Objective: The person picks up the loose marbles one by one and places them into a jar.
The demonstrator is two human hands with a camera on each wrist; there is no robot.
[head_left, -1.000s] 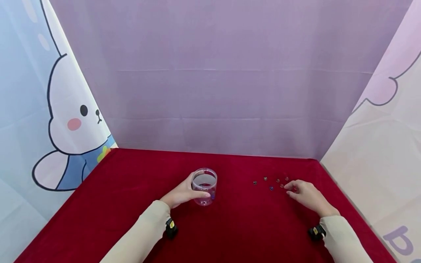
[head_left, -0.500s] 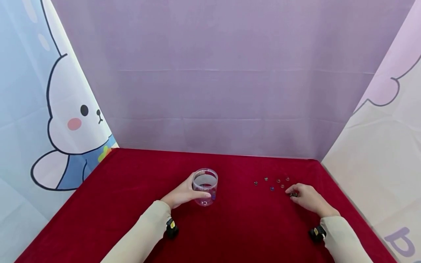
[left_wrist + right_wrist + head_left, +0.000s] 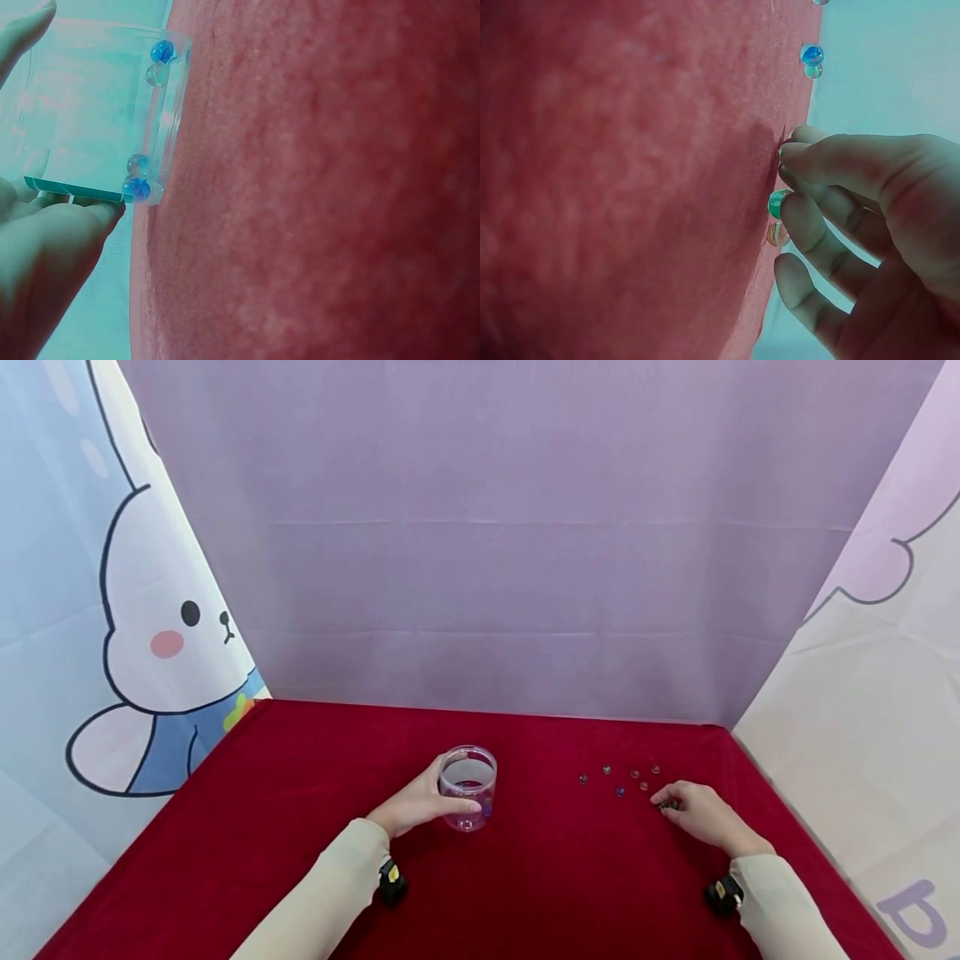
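My left hand (image 3: 427,797) grips a clear plastic jar (image 3: 468,777) round its side. In the left wrist view, a blue marble (image 3: 162,52), a clear marble (image 3: 156,75) and other marbles lie at the bottom of the jar, which stands on the red cloth. At right, my right hand (image 3: 701,810) is low at the cloth, its thumb and fingertips bent close together round a marble that they mostly hide. The right wrist view shows a green marble (image 3: 778,202) and an orange-tinged marble (image 3: 778,234) beside the other fingertips.
Several marbles lie scattered beyond the right hand, among them a blue marble (image 3: 620,792) and a greenish marble (image 3: 607,769). Red cloth (image 3: 540,877) covers the table. A lilac curtain (image 3: 480,568) hangs at the back, with printed sheets (image 3: 885,718) on both sides.
My right hand has moved slightly nearer from beside the scattered marbles to a small group of marbles at its fingertips. The left hand and the jar stay in place.
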